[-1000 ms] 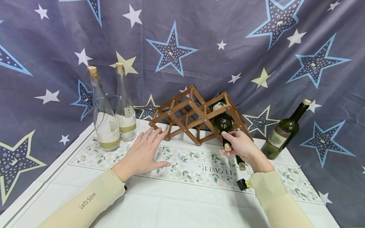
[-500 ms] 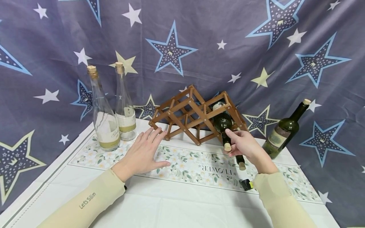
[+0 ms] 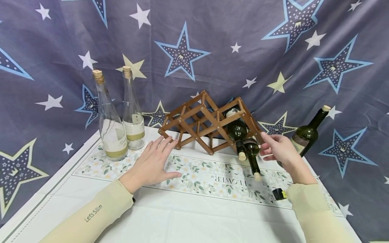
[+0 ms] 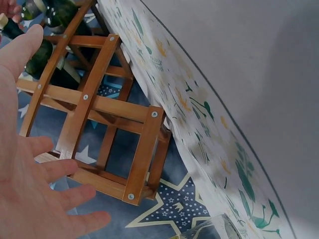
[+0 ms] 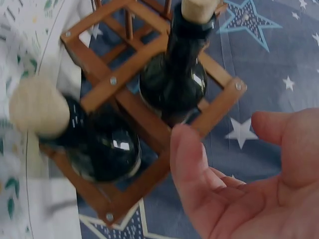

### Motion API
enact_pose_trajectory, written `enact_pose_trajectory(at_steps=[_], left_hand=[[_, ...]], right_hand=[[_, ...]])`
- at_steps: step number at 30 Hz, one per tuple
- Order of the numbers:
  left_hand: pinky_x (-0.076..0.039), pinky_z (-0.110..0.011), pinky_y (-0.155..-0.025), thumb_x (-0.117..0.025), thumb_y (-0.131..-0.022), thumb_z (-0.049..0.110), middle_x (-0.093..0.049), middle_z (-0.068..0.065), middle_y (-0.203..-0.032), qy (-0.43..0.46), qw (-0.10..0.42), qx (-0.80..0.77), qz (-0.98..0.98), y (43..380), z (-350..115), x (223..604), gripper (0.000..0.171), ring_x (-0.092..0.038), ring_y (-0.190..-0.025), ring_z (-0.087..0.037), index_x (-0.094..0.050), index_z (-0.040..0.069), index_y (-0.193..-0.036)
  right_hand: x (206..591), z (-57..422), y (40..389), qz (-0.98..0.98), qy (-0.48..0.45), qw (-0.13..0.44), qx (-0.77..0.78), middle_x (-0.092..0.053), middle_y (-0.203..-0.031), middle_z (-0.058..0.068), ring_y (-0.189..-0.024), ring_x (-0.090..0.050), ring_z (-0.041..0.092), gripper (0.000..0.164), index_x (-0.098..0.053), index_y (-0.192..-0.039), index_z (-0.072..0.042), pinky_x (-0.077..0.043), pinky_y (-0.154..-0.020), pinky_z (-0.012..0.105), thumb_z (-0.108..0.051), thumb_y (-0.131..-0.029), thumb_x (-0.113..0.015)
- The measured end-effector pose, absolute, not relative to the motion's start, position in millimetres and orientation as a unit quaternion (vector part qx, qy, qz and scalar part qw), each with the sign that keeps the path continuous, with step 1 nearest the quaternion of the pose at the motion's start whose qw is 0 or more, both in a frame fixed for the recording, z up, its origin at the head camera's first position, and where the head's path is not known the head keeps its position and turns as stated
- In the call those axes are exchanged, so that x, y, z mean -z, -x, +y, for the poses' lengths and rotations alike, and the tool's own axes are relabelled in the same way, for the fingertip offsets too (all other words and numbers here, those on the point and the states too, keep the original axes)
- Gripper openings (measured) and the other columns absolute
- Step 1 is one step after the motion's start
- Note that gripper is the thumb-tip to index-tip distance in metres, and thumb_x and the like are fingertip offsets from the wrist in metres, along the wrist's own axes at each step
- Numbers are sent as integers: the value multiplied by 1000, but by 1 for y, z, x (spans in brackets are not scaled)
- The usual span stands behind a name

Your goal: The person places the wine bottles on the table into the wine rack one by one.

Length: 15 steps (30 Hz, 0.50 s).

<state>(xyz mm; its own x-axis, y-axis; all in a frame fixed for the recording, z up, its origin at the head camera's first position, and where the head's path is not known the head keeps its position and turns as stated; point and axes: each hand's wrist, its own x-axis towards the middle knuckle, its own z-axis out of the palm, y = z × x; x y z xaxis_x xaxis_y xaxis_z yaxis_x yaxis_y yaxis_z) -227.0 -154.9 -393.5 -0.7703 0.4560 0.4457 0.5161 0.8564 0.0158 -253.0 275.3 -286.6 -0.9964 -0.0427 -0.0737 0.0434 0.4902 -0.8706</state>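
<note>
A brown wooden wine rack (image 3: 218, 128) stands at the back of the table. Two corked dark green wine bottles lie in its right end, necks toward me: an upper bottle (image 3: 236, 130) and a lower bottle (image 3: 251, 149). My right hand (image 3: 281, 150) is beside the rack's right end, fingertips right at the frame. In the right wrist view its thumb and fingers are spread apart, with nothing between them, next to both bottles. My left hand (image 3: 153, 162) lies palm down with spread fingers near the rack's left end, fingertips close to the lower slats (image 4: 119, 107).
Two clear corked bottles stand at the left, a front one (image 3: 113, 138) and a rear one (image 3: 134, 126). Another green wine bottle (image 3: 307, 134) stands at the right, partly behind my right hand. A floral runner (image 3: 194, 175) crosses the white table; a starry curtain (image 3: 225, 81) hangs behind.
My right hand has let go of the upper bottle's neck and moved right, to the rack's end. That bottle stays in the rack. The left hand has not moved.
</note>
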Motion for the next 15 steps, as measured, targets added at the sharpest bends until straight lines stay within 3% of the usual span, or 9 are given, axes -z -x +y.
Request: enact_pose_trajectory(at_steps=[7, 11, 15], left_hand=[[-27, -64, -107, -60, -74, 82, -33, -17, -157, 259, 221, 68, -938, 228, -156, 395, 112, -27, -142, -45, -33, 11, -157], [-28, -63, -107, -56, -74, 85, -32, -16, -157, 258, 220, 64, -938, 227, -156, 395, 113, -27, -142, -45, -32, 12, -157], [-27, -63, -108, -54, -75, 86, -32, -16, -157, 257, 217, 63, -940, 227, -155, 394, 113, -26, -143, -44, -32, 12, -157]], right_hand=[[284, 302, 258, 897, -35, -62, 435, -56, -124, 26, -83, -66, 11, 90, -35, -147, 10, -56, -69, 27, -63, -97, -45], [283, 317, 263, 904, -88, -139, 395, -53, -124, 19, -92, -57, 15, 82, -42, -144, 7, -49, -72, 25, -60, -97, -46], [282, 331, 267, 896, -152, -194, 369, -50, -118, 10, -102, -49, 25, 77, -42, -145, 2, -42, -78, 33, -58, -96, -47]])
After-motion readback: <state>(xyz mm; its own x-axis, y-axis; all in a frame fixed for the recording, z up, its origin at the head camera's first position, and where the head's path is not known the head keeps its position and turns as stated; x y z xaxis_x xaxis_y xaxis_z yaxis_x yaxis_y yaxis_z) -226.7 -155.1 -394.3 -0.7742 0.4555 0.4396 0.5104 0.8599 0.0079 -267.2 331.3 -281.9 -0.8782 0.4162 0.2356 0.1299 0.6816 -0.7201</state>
